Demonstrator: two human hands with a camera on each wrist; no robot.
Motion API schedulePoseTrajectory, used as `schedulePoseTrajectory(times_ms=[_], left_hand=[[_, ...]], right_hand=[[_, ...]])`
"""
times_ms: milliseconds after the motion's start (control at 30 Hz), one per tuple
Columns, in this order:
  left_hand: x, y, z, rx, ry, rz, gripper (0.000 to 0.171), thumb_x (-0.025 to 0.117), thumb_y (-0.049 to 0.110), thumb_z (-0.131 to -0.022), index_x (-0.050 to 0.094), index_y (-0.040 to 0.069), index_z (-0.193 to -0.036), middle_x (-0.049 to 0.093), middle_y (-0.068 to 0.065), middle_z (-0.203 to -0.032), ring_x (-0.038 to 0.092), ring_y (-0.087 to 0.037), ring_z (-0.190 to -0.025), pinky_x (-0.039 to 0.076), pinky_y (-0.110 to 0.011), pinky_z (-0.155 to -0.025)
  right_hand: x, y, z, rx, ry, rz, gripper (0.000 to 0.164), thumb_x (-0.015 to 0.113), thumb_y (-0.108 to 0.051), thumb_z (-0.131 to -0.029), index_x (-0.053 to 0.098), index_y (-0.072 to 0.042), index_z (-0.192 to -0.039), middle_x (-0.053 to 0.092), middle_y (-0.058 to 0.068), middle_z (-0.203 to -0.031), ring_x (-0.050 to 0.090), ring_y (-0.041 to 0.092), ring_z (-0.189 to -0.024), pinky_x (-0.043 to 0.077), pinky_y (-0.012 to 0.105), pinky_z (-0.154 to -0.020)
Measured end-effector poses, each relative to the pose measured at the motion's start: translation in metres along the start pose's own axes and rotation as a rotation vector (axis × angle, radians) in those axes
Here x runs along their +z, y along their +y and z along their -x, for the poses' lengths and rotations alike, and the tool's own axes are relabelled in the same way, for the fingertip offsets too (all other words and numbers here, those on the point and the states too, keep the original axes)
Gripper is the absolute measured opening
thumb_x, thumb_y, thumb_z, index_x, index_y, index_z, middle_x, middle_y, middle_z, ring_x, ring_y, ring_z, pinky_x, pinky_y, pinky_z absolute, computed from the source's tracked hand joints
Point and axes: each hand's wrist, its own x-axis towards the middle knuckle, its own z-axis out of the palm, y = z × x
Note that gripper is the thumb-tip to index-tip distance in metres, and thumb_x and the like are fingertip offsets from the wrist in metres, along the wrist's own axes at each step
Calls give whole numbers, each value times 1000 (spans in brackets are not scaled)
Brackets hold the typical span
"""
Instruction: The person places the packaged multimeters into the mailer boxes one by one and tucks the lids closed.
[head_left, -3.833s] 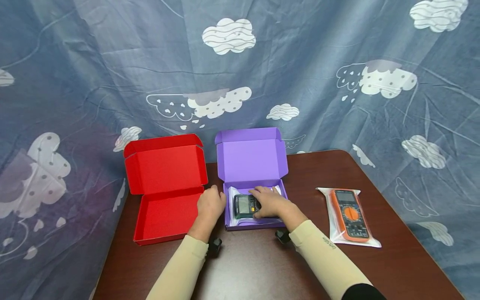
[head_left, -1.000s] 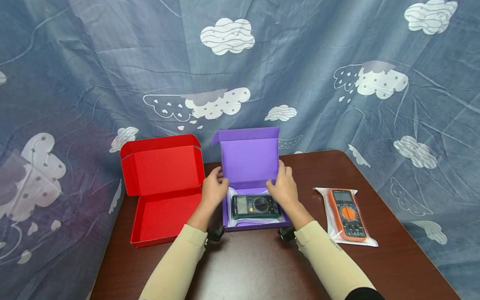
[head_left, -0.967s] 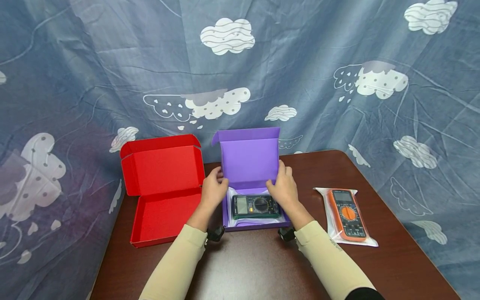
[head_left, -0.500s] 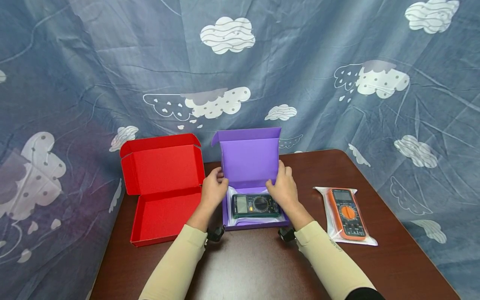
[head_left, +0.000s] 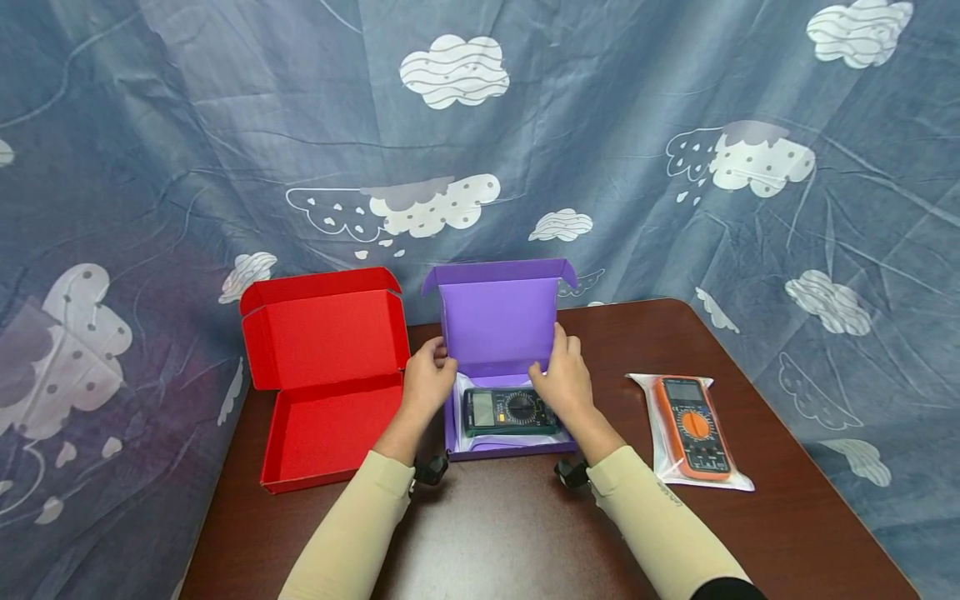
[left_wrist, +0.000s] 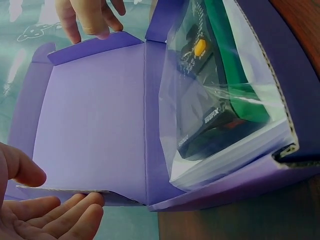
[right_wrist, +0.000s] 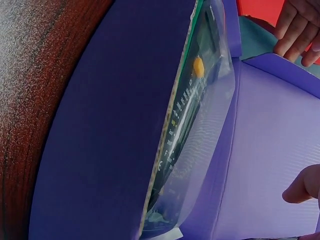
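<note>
Loosely spread, gripping nothing, my left hand (head_left: 428, 381) and right hand (head_left: 564, 381) touch the flaps (right_wrist: 287, 71) of the purple box (head_left: 513, 451), near the worktop's (head_left: 510, 537) far edge; slack plastic (left_wrist: 192, 172) around the multimeter (head_left: 512, 412) inside could snag the lid (head_left: 498, 321).

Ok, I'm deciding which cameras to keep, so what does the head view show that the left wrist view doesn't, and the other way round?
Only the head view shows the open red box, the bagged orange multimeter and the cream sleeves.

Only the left wrist view shows, close up, the corrugated edge of the purple box and the left hand's fingers against the outer side of a lid flap.

Both show that box with its lid up, the dark multimeter bagged inside, both hands, the tabletop and the backdrop.
</note>
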Motion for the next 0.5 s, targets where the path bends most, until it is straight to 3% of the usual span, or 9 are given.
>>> schedulePoseTrajectory(times_ms=[500], left_hand=[[1,0,1,-3,17,11,41,58,1,-90,63,-9,-130,71,-23,-113,72,-33,-98,57,-45,-88]], right_hand=[[-1,1,4,-16,13,-15,83,70,-17,-87,29,-1,-157,47,27,-131,60,43,-94,51,57,-78]])
